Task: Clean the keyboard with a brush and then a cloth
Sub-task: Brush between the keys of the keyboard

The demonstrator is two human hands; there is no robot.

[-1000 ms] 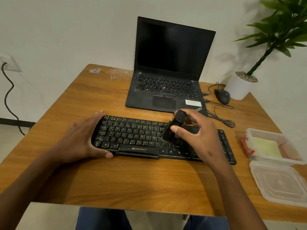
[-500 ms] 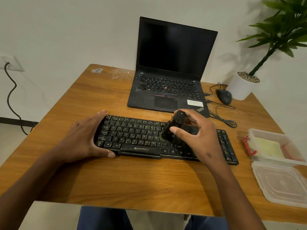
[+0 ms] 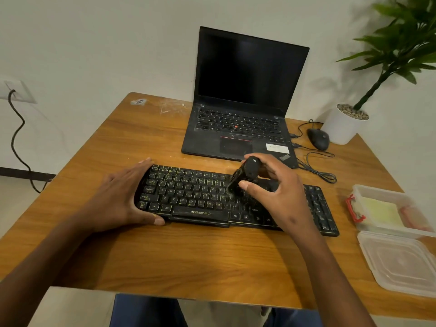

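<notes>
A black keyboard [image 3: 188, 197] with yellow-lit keys lies across the middle of the wooden table [image 3: 188, 256]. My left hand [image 3: 122, 197] grips its left end, thumb on the front edge. My right hand [image 3: 276, 192] holds a black brush [image 3: 245, 175] tilted over the keys right of centre, its bristle end down on the keyboard. A pale yellow cloth [image 3: 379, 208] lies in an open plastic container [image 3: 368, 192] at the right edge of the table.
An open black laptop [image 3: 245, 102] stands behind the keyboard. A black mouse [image 3: 318, 139] with its cable and a white plant pot [image 3: 344, 123] sit at the back right. A clear container lid [image 3: 401, 260] lies at the front right.
The view has shifted slightly to the left. The brush and my right hand have stayed over the same part of the keyboard, with only a small movement. My left hand has not moved.
</notes>
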